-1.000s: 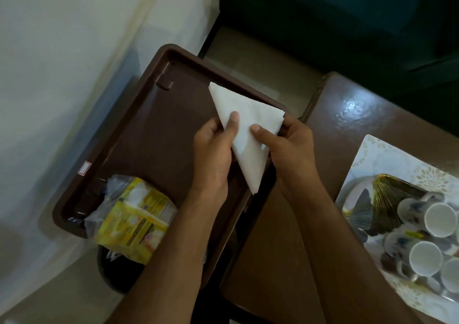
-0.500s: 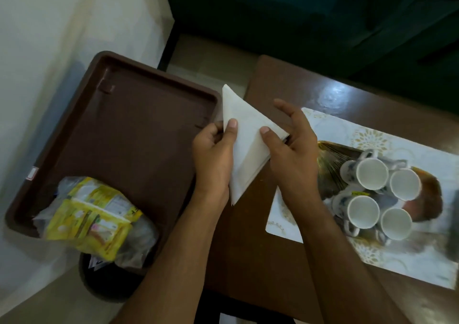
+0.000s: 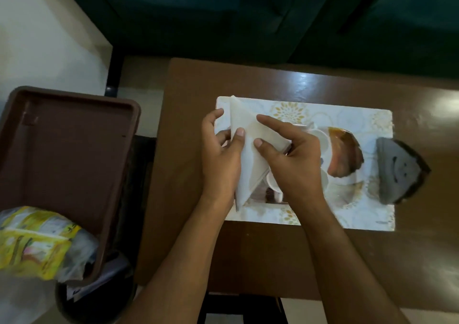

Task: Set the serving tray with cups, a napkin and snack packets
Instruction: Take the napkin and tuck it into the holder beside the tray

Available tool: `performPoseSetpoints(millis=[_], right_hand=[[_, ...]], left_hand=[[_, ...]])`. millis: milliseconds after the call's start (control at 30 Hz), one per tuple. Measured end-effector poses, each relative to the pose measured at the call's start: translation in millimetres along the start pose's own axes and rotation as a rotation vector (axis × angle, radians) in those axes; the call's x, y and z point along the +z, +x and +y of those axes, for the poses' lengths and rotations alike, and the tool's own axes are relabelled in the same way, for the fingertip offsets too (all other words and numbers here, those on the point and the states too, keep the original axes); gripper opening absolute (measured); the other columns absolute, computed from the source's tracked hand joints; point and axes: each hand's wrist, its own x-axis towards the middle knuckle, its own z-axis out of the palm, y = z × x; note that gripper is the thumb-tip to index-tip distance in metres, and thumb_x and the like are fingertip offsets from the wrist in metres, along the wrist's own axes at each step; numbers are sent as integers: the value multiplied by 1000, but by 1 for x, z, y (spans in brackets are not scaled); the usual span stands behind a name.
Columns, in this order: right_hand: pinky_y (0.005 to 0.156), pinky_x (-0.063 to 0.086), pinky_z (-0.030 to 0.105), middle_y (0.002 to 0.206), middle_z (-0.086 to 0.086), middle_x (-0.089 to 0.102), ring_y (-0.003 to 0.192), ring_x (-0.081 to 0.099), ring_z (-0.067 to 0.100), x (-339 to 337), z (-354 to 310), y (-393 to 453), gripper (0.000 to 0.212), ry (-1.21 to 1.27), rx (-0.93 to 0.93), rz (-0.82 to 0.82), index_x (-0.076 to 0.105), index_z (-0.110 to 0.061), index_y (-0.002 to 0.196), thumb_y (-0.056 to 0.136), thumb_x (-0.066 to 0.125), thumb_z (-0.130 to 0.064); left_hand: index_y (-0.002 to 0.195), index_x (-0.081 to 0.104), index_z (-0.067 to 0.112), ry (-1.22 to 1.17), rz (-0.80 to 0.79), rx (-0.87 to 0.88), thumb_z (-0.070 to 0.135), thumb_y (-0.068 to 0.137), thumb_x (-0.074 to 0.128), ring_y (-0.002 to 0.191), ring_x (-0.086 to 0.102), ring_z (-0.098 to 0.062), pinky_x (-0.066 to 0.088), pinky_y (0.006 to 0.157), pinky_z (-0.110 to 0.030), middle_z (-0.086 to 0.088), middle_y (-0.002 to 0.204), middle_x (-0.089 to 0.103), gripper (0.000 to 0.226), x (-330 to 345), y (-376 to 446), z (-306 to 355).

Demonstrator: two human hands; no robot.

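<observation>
A white napkin (image 3: 244, 154), folded into a triangle, is held between my left hand (image 3: 219, 154) and my right hand (image 3: 290, 154) above the patterned white tray (image 3: 347, 117) on the brown table. Both thumbs press on the napkin's top face. White cups (image 3: 320, 139) stand on that tray, mostly hidden under my right hand. A brown serving tray (image 3: 67, 149) lies at the left, off the table. Yellow snack packets in clear plastic (image 3: 39, 241) rest on its near corner.
A dark grey wedge-shaped object with a smiling face (image 3: 400, 172) lies at the patterned tray's right edge. The brown table (image 3: 248, 254) has a gap between it and the brown tray. A dark round bin (image 3: 87, 303) sits below the brown tray. Dark green curtain at the back.
Both hands have carried the napkin rightward, from over the brown tray to over the patterned tray with the cups. The view has swung right with them.
</observation>
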Motion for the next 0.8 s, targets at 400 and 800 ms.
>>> performPoseSetpoints(millis=[400,800], right_hand=[[102,59,39,123,2,72,114,66,14,-147,41,-2,33,-273,-33,280,76,-15,122,92,73,-1],[92,45,26,127,13,65,116,64,29,-247,66,1,59,-648,-59,391,68,-9,134,78,80,4]], left_hand=[[140,62,33,67,-458,-57,-15,99,56,112,74,-23,64,93,-44,1,136,68,63,129,-52,-23],[156,41,20,405,-602,121,-6,89,76,141,45,-17,47,117,-36,-2,155,39,80,225,-77,-64]])
